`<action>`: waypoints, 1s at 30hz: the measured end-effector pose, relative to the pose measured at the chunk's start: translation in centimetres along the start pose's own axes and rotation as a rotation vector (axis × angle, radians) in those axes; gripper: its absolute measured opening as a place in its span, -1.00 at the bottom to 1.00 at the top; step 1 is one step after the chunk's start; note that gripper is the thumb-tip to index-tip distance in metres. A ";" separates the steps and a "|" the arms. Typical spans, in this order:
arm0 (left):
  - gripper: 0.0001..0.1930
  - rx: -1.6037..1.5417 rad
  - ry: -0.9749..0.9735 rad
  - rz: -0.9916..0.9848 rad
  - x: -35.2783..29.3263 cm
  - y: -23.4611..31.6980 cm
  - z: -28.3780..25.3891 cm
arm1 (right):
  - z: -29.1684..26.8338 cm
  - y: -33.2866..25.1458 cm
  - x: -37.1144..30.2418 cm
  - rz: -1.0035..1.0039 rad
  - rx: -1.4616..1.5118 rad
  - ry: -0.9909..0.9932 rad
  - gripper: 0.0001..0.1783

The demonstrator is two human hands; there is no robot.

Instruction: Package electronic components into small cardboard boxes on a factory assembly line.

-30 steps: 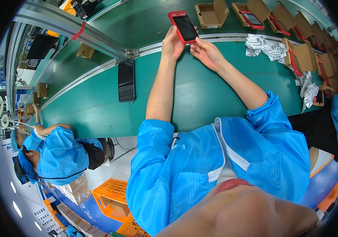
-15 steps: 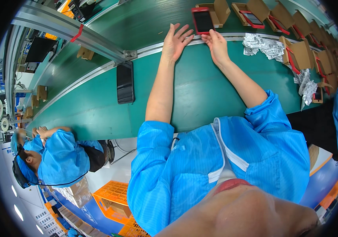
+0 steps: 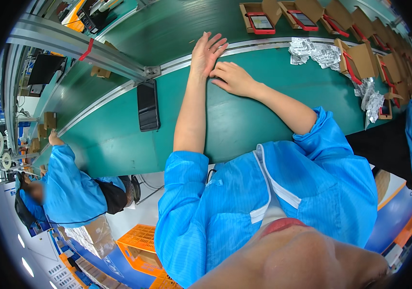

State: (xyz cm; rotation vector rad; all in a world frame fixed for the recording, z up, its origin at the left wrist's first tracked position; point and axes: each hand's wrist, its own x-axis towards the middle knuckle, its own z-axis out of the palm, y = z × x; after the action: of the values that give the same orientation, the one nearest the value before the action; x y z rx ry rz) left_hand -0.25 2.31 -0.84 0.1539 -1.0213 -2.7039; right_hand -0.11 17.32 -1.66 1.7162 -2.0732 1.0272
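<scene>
My left hand (image 3: 208, 57) is open, palm up and fingers spread, beside the metal rail at the far side of the green bench. Close to its wrist is my right hand (image 3: 233, 78), palm down with loosely bent fingers, thumb apart and nothing held. Beyond the rail, a red-framed handheld device (image 3: 261, 23) with a lit screen lies in an open cardboard box (image 3: 253, 8). To its right, another red-framed device (image 3: 304, 20) rests in a similar box. A black folding case (image 3: 148, 106) lies on the bench left of my forearms.
Several more open boxes with red devices curve along the right. Crumpled silver-white packets (image 3: 314, 52) lie near them. A metal post (image 3: 85, 48) crosses the upper left. A co-worker in blue (image 3: 73, 188) reaches toward small boxes at left. An orange crate (image 3: 141, 248) stands below the bench.
My right hand has let go of the red device, which now lies in the box with its screen lit. That hand drew back toward my left wrist. The co-worker's arm stretched out.
</scene>
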 end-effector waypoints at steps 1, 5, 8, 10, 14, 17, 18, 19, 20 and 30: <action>-0.40 0.003 0.005 0.005 0.0 0.0 0.0 | 0.0 -0.2 0.0 0.052 0.084 -0.044 -0.84; -0.49 0.051 0.006 0.013 0.2 -0.2 0.4 | -0.3 0.3 0.1 0.185 0.296 -0.085 -0.85; -0.53 0.120 0.037 0.035 0.1 -0.1 0.2 | 0.1 0.2 0.5 0.148 0.353 -0.056 -0.87; -0.51 0.146 0.041 0.049 0.1 0.0 -0.1 | -0.1 -0.4 1.0 0.197 0.334 -0.078 -0.88; -0.49 0.150 0.039 0.029 0.4 0.1 0.1 | -0.2 -0.5 1.3 0.188 0.335 -0.112 -0.88; -0.55 0.195 0.038 0.031 0.4 0.0 0.3 | -0.5 -0.7 1.1 0.233 0.357 -0.131 -0.88; -0.56 0.203 0.024 0.027 0.4 -0.1 0.7 | -0.9 -0.7 1.0 0.243 0.370 -0.111 -0.88; -0.57 0.187 0.024 0.035 0.2 -0.2 0.0 | -0.3 -0.9 1.1 0.255 0.382 -0.115 -0.88; -0.58 0.171 0.022 0.042 0.0 -0.4 -0.6 | 0.2 -1.0 1.1 0.226 0.391 -0.142 -0.88; -0.62 0.226 0.030 0.052 0.0 -0.9 -0.3 | -0.4 -1.2 1.0 0.207 0.390 -0.112 -0.91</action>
State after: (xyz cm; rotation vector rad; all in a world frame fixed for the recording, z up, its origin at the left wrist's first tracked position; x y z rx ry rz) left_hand -0.34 2.73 -1.65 0.2043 -1.3015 -2.5262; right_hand 0.68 16.73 -0.36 1.7919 -2.2742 1.5163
